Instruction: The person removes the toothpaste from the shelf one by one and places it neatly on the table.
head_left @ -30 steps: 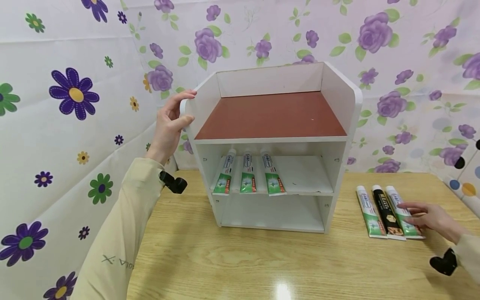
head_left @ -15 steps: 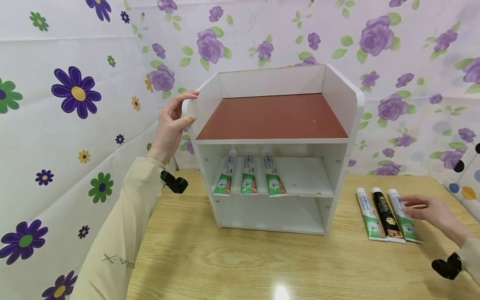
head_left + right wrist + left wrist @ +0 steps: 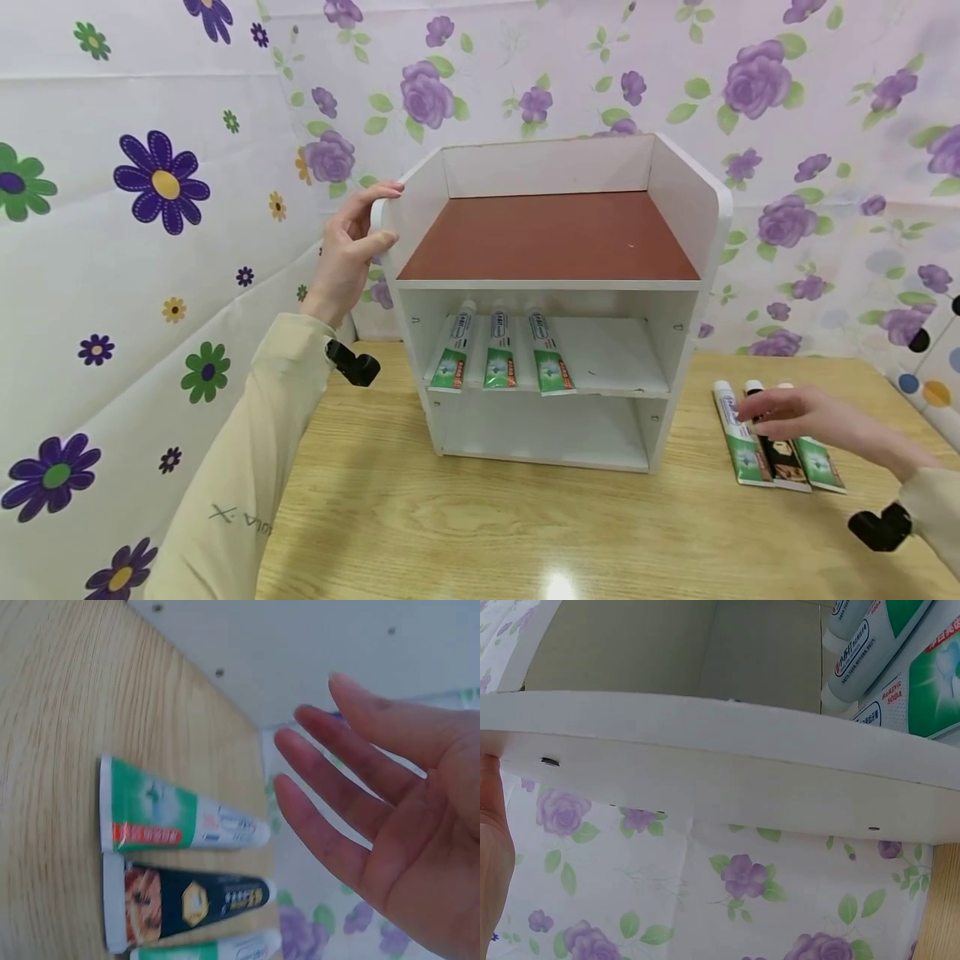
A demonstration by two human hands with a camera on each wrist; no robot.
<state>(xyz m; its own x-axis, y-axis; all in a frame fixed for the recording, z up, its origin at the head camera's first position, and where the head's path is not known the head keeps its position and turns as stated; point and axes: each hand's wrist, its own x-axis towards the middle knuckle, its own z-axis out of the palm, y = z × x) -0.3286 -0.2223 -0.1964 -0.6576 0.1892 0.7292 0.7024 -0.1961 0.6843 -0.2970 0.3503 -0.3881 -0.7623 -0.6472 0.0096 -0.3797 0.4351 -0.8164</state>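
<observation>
the left hand (image 3: pixel 347 254) grips the top left edge of the white shelf unit (image 3: pixel 555 292), fingers curled over the side panel. three green toothpaste tubes (image 3: pixel 498 350) already lie on the left part of the middle shelf. three more tubes (image 3: pixel 776 450) remain on the table (image 3: pixel 480 517) near its right edge. the right hand (image 3: pixel 795 414) hovers just over them, fingers straight and spread, holding nothing yet.

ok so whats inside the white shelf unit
Three green-and-white toothpaste tubes lie side by side on the white shelf unit's middle shelf. The bottom shelf looks bare, though its back corners are shadowed.
</observation>
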